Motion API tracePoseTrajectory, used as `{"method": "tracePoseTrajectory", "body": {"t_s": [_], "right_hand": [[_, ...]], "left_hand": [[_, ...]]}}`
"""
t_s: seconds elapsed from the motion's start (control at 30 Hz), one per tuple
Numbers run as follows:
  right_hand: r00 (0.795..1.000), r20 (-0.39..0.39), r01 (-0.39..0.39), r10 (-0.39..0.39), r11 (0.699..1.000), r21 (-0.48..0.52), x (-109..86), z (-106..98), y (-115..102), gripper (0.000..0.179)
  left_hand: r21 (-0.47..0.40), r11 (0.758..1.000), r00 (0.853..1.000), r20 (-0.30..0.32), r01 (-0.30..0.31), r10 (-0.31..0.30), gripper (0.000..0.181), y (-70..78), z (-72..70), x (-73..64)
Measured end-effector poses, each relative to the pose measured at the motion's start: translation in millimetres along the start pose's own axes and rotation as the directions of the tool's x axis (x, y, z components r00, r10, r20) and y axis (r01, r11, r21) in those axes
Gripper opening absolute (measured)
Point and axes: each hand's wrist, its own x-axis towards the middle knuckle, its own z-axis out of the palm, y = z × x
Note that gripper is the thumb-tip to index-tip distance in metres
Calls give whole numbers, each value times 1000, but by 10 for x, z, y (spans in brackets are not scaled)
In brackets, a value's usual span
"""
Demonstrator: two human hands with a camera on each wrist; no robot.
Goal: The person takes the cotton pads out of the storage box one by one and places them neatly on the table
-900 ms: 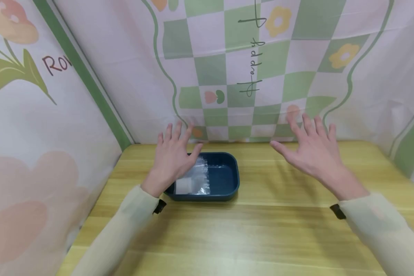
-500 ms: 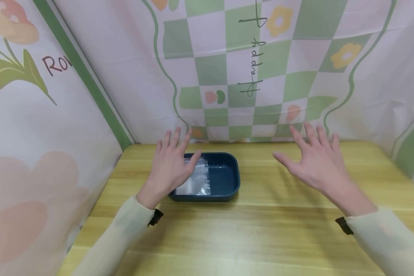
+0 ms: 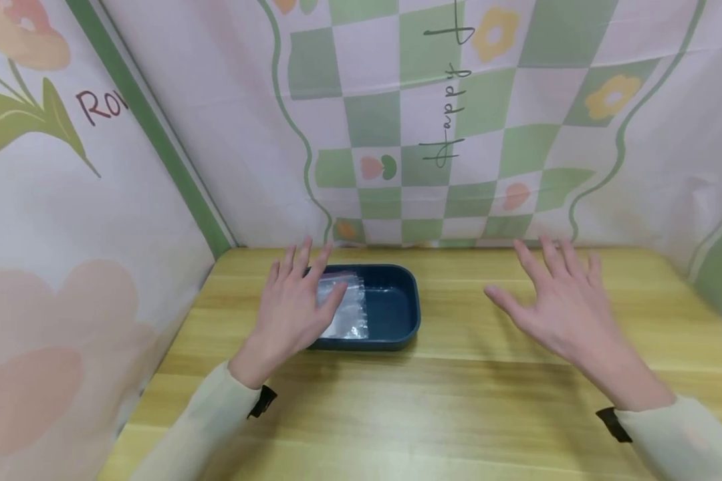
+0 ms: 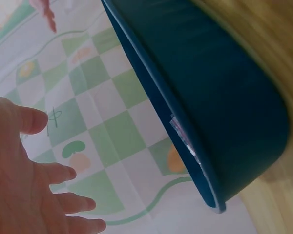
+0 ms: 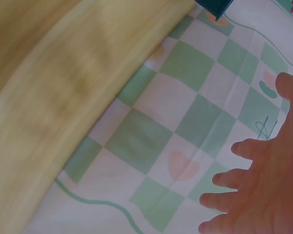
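Clear plastic packaging [image 3: 350, 308] is contained in a dark blue tray [image 3: 391, 311] set near the far edge of the counter [image 3: 445, 407]. The tray's left end is partly hidden by the left hand [image 3: 289, 304]; the right hand [image 3: 568, 317] is held to the tray's right. Both hands are released, fingers extended. A checked cloth [image 3: 373, 120] is hung behind.

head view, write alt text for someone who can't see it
A person's left hand and right hand, fingers spread and holding nothing, are held out above a wooden table. The left hand partly hides a dark blue box with clear plastic inside; behind hangs a cloth with green-and-white checks.
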Motion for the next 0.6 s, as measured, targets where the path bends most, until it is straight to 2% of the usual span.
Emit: {"method": "tracePoseTrajectory", "body": {"t_s": [0.27,0.47,0.6], "right_hand": [[1000,-7,27,-27,999,-27,-150,38,-28,95],[998,-30,54,-54,998,-18,-277,54,-51,96],[994,-79,76,-75,997,10,-379,65,-57,92]], "left_hand": [[-52,999,1000,26,13,-12,75,-38,20,-162],[-109,991,995,72,73,-66,78,-136,43,-333],[-127,987,993,78,101,-91,82,-214,73,-436]]}}
